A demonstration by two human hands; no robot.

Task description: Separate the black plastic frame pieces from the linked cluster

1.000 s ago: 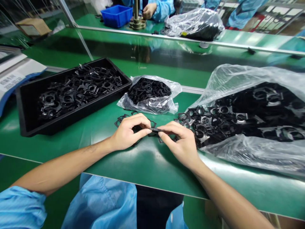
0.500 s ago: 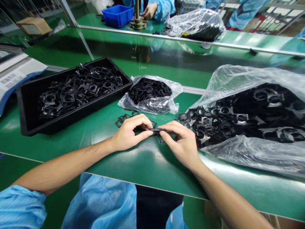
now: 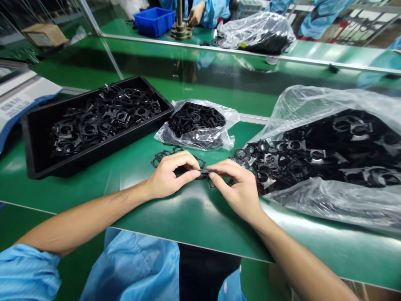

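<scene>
Between my two hands is a small black plastic part (image 3: 205, 171), seen nearly edge-on. My left hand (image 3: 171, 173) pinches its left end with thumb and fingers. At its right end, my right hand (image 3: 239, 184) grips it in the same way. Several thin black rings (image 3: 159, 157) lie on the green table (image 3: 188, 221) just behind my left hand, partly hidden by it. Black frame-like parts with round holes (image 3: 271, 159) spill from a large clear plastic bag (image 3: 316, 205) beside my right hand.
A black tray (image 3: 103, 144) of similar black parts stands at the left. Behind my hands sits a small clear bag (image 3: 209, 140) of black rings. Beyond a metal rail (image 3: 219, 49), a co-worker's hand (image 3: 196, 13) is near a blue bin (image 3: 155, 21).
The black part has tilted slightly between my fingertips, so its edge looks thinner. My hands have otherwise stayed almost in place.
</scene>
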